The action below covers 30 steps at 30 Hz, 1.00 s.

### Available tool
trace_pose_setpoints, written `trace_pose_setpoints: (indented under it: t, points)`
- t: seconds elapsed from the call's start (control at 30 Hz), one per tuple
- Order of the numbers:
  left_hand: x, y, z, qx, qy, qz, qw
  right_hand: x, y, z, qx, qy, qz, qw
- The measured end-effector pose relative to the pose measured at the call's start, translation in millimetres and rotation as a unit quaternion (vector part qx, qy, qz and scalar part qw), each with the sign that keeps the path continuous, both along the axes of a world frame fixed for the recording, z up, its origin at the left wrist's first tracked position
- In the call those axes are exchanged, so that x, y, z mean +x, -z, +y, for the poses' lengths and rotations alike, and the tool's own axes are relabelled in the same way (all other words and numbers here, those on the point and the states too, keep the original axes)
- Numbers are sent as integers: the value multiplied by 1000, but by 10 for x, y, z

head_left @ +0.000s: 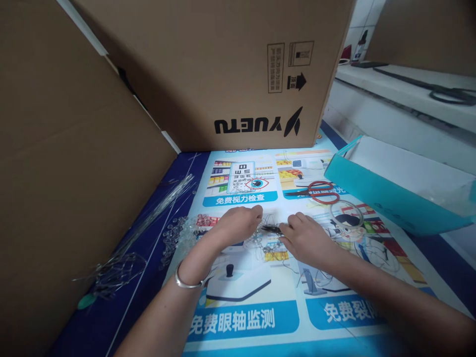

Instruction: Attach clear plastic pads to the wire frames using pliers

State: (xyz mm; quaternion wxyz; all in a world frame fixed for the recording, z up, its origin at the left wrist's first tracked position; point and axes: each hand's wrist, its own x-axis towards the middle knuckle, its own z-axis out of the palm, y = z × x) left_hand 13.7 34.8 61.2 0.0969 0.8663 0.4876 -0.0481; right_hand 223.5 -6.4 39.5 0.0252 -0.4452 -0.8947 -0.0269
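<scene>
My left hand (238, 225), a silver bangle (189, 278) on its wrist, is closed in a pinch over the printed sheet. What its fingertips hold is too small to make out; fine wire strands show right beside them. My right hand (308, 240) is closed around small dark pliers (272, 229), whose jaws point left toward the left fingertips. Below and between the hands lies a tangle of thin wire with clear beads (266, 243). Loose clear beads (174, 238) are spread left of my left forearm.
A bundle of thin wires (148, 223) lies at the left by a cardboard wall (74, 148). Another cardboard panel (208, 74) stands behind. Red-handled scissors (322, 192), a wire coil (361, 218) and a teal box (390, 198) are at the right. Large black scissors (442, 94) rest on a ledge.
</scene>
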Motion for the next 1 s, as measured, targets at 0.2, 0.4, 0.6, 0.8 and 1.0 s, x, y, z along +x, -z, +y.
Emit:
trace_pose_setpoints:
  t: [0.2,0.4,0.6,0.8,1.0]
  points:
    - [46,-33,-22,-9,-16,37,999,-17,25,-26,15,0,-10,1000]
    - [55,-19,-35,4,-14,50,999,1,51,-40,18,-3,-6,1000]
    - [45,-7,-36,4,-16,41,999,-4,87,-42,16,-5,0,1000]
    - [43,14,-35,3,-15,15,1000,-11,103,-35,16,-6,3,1000]
    - [65,36,-32,5,-28,3,1000,-17,120,-30,14,-2,6,1000]
